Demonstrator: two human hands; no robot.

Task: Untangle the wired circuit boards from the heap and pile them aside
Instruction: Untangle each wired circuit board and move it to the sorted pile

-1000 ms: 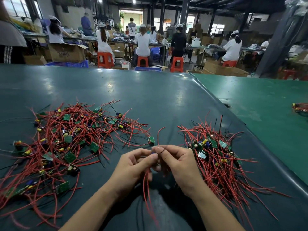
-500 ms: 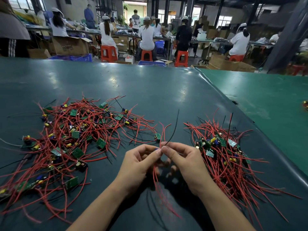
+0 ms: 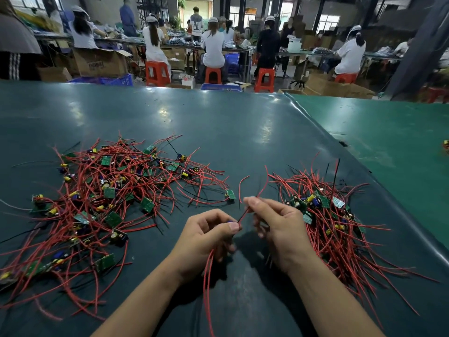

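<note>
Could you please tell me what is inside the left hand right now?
The left hand grips red wires that trail below it, with something blue at the thumb; curled fingers hide whether it is a board.

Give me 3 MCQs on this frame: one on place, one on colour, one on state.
1. Where does the smaller pile lie?
A left of both hands
B right of the right hand
C on a stool

2. Colour of most wires in the big heap?
A red
B white
C blue

3. The left hand is:
A flat on the table
B out of view
C gripping wires

Key: B, the pile lies beyond the right hand; A, red strands dominate; C, fingers curl round red wires hanging below.
</note>
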